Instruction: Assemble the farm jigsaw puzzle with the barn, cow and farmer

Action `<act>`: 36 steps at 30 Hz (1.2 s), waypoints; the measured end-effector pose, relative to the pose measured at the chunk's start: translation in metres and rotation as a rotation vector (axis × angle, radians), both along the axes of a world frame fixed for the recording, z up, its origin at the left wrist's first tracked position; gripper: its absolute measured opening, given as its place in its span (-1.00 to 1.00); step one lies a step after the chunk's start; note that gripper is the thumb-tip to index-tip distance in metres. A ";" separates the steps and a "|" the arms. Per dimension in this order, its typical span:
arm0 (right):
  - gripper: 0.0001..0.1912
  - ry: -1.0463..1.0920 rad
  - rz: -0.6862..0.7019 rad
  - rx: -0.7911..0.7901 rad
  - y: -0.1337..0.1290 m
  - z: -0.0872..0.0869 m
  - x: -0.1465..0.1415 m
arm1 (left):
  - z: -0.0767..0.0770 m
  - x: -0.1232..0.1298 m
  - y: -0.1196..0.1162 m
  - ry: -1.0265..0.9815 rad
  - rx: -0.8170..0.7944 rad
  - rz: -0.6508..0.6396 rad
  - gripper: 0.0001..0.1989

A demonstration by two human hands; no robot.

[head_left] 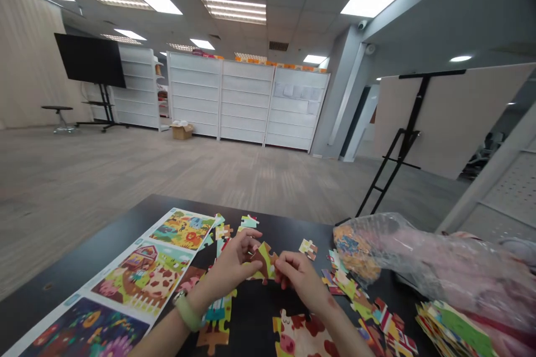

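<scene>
Over the black table (100, 268), my left hand (232, 265) and my right hand (299, 279) pinch a green and brown jigsaw piece (263, 261) between their fingers. Part of it is hidden by my fingers. A green band circles my left wrist (187, 311). Below my hands lies a partly joined cow puzzle section (301, 337). More joined pieces (215, 318) sit under my left forearm. A printed sheet of puzzle pictures (146, 273) lies to the left, and loose pieces (341, 284) are scattered to the right.
A clear plastic bag (402, 256) holding puzzle pieces lies at the table's right, beside a stack of puzzle cards (452, 329). Past the table's far edge are a carpeted floor, a black easel stand (397, 150), and white shelving units (247, 100).
</scene>
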State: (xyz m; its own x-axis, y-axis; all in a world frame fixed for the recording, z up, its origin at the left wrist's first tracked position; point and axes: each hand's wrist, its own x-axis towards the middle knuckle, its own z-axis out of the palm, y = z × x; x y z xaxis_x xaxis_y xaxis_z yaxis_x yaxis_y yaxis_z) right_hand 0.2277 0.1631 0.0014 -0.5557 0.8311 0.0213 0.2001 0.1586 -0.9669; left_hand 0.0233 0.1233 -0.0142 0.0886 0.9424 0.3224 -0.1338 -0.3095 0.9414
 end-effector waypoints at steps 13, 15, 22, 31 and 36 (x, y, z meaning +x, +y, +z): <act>-0.55 0.007 0.162 -0.047 -0.012 0.006 -0.004 | 0.000 -0.006 0.005 -0.079 -0.101 0.014 -0.55; -0.50 0.017 0.159 -0.022 -0.011 0.008 -0.001 | 0.001 -0.005 0.003 -0.024 -0.139 -0.018 -0.51; -0.41 0.086 -0.233 0.160 0.013 0.008 0.022 | 0.017 0.000 -0.020 0.420 -0.143 -0.308 -0.69; -0.61 0.001 -0.205 0.250 0.011 0.006 0.020 | 0.024 0.008 -0.032 0.916 0.091 -0.305 -0.70; -0.63 -0.020 -0.187 0.264 0.010 0.007 0.021 | 0.026 0.007 -0.033 0.982 0.157 -0.350 -0.71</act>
State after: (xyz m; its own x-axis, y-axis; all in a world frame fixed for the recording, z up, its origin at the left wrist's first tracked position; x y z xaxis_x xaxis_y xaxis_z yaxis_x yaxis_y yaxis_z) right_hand 0.2484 0.1734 0.0086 -0.3962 0.8862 0.2401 0.2681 0.3618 -0.8929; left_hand 0.0306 0.0905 0.0120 0.6362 0.7677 0.0773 0.5604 -0.5286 0.6376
